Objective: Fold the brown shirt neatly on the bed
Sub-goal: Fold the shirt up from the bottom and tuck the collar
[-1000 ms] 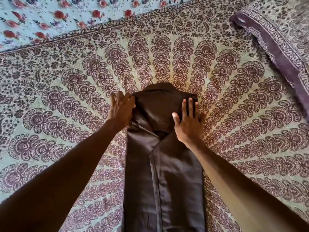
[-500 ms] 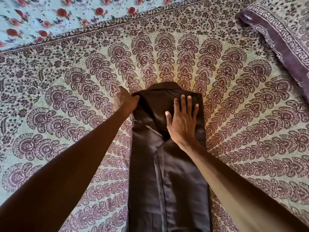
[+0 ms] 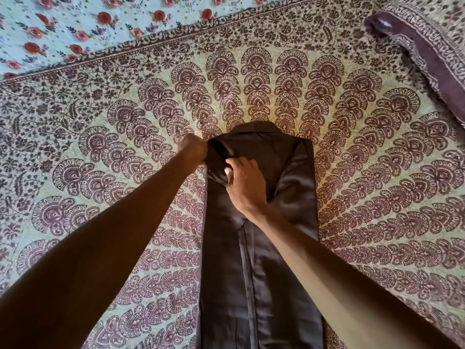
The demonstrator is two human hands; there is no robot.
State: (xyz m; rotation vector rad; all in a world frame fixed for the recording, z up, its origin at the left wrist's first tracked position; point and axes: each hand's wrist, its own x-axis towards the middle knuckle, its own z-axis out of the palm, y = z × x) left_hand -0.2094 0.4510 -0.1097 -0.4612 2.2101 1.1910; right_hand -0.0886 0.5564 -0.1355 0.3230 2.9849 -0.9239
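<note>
The brown shirt (image 3: 226,273) lies flat on the bedspread (image 3: 377,172) as a long, narrow strip. Both sides are folded in toward the middle, and it runs from under the two forearms away to the collar (image 3: 254,128), which lies just beyond both hands. The left hand (image 3: 192,151) is at the shirt's far left corner, curled into a fist. Its knuckles are over the bedspread and its fingers are closed on the shoulder edge of the cloth; how much cloth it holds is hidden inside the fist. Just right of it and a little nearer the person, the right hand (image 3: 245,185) sits on top of the shirt with its back up. Its fingers are bent down into the fabric and its thumb (image 3: 227,172) is set against a raised ridge of cloth between the two hands, so it pinches a fold there. To the right of that hand the other folded side lies smooth, its slanted edge running down toward the wrist. Below the wrist a straight seam runs along the strip toward the person. Far beyond the left hand lies a pale sheet (image 3: 75,28) printed with red flowers. Well off to the right of the right hand, a purple-edged cloth (image 3: 432,54) lies bunched on the bedspread.
</note>
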